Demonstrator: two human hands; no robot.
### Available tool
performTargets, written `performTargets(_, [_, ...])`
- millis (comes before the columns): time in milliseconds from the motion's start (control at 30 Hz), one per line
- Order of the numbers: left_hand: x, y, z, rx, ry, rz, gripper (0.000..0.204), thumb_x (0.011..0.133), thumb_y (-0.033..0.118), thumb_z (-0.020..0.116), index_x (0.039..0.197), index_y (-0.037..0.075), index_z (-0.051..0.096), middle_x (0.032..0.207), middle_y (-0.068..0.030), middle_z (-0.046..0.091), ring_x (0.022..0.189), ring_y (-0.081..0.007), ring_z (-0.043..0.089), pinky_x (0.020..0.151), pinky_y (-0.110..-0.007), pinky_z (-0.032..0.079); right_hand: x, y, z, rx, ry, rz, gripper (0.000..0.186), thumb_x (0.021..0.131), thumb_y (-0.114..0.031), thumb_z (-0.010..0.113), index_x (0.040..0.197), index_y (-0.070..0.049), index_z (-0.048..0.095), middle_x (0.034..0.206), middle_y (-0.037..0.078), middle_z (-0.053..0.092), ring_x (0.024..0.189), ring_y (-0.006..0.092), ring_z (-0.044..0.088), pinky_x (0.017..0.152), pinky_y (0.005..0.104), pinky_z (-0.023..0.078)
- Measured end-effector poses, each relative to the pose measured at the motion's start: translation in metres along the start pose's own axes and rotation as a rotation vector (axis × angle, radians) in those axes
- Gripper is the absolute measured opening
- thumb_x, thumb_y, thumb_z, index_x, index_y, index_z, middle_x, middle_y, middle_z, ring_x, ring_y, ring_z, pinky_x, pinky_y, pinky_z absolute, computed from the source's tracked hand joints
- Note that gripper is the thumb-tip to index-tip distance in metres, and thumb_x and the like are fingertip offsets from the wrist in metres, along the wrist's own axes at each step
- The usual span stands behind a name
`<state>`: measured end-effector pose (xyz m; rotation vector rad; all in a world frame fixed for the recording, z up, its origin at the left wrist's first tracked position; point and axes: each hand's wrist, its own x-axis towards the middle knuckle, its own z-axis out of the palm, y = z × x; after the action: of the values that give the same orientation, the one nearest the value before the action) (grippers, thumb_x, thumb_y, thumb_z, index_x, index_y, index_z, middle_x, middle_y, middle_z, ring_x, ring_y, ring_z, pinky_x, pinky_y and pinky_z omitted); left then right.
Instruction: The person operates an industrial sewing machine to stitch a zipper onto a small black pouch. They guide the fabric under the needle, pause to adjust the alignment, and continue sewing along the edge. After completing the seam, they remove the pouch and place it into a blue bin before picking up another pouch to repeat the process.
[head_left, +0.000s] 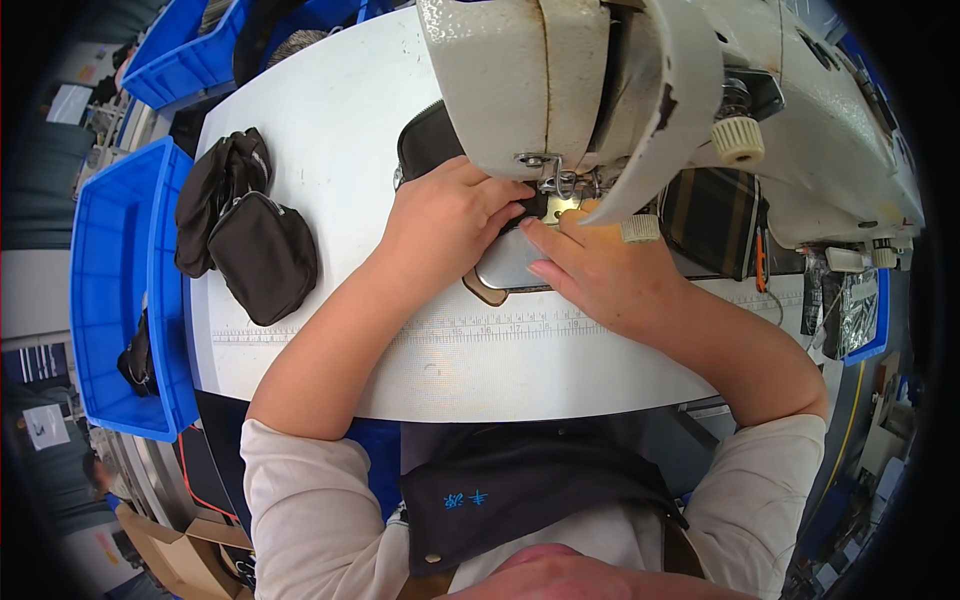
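A white sewing machine (pixel 520 80) stands over the table, its presser foot (pixel 565 185) lit by a small lamp. A dark brown zippered pouch (pixel 428 140) lies partly under the machine head. My left hand (pixel 450 215) has its fingers closed on the dark fabric of this pouch, close beside the presser foot. On the other side, my right hand (pixel 615 265) rests on the metal plate (pixel 505 265), thumb and fingers apart, fingertips by the fabric's edge. A pale band (pixel 640 229) wraps one of its fingers. The machine head hides part of the pouch.
Two more dark pouches (pixel 262 255) sit at the table's left. Beyond them is a blue bin (pixel 130 200) with a dark item inside. Another blue bin (pixel 180 70) stands farther back. A ruler strip (pixel 440 330) crosses the table front. Orange-handled snips (pixel 760 260) lie at right.
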<state>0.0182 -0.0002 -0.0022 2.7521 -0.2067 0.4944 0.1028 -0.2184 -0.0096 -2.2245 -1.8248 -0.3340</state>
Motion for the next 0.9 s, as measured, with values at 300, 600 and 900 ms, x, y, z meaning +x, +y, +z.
performTargets(300, [0.0033,0.0006,-0.0013,-0.014,-0.029,-0.061,0.016,0.088,0.018,0.079,0.102,0.013,0.082,0.095,-0.0042,0.077,0.09,-0.0253,0.073,0.076,-0.038,0.06,0.0015,0.0017,-0.001,-0.017,0.022,0.009,0.043,0.097,-0.037,0.073,0.128,-0.008,0.069,0.097,0.005,0.069,0.086,0.0255,0.065,0.08,0.0391,0.05])
performTargets(600, [0.0018,-0.0034,-0.002,-0.215,-0.057,-0.15,0.019,0.09,0.021,0.078,0.107,0.012,0.082,0.095,-0.0091,0.076,0.087,-0.0296,0.073,0.076,-0.039,0.058,0.0009,0.0047,-0.0006,0.058,0.04,0.017,0.043,0.096,-0.039,0.074,0.128,-0.011,0.065,0.092,0.003,0.064,0.087,0.023,0.063,0.079,0.0387,0.049])
performTargets(900, [-0.0003,-0.0024,-0.0009,-0.193,-0.033,-0.035,0.016,0.091,0.014,0.076,0.107,0.012,0.079,0.101,-0.0042,0.076,0.09,-0.0269,0.073,0.073,-0.038,0.059,0.0013,0.0021,-0.0024,-0.036,-0.026,-0.01,0.039,0.101,-0.04,0.068,0.129,-0.013,0.065,0.093,0.002,0.062,0.086,0.0211,0.061,0.076,0.0361,0.047])
